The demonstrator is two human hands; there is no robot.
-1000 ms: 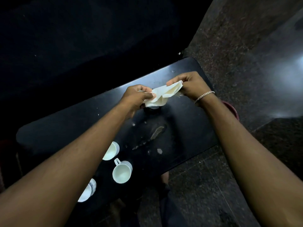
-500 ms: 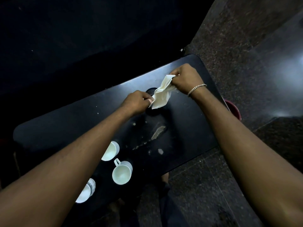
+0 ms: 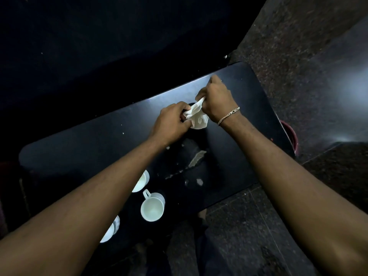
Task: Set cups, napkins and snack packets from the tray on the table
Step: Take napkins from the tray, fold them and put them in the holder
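Both hands are up at the far side of the black table (image 3: 249, 136), the left hand (image 3: 171, 120) and right hand (image 3: 217, 98) each pinching an end of one white napkin (image 3: 197, 120) just above the top. Three white cups (image 3: 152, 209) already stand near the front edge (two half hidden under the left arm). No snack packets or tray in sight, so that part looks undone

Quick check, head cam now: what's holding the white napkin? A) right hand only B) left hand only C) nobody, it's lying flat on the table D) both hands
D: the left hand and the right hand each pinch an end of the crumpled white napkin, held between them above the dark table.
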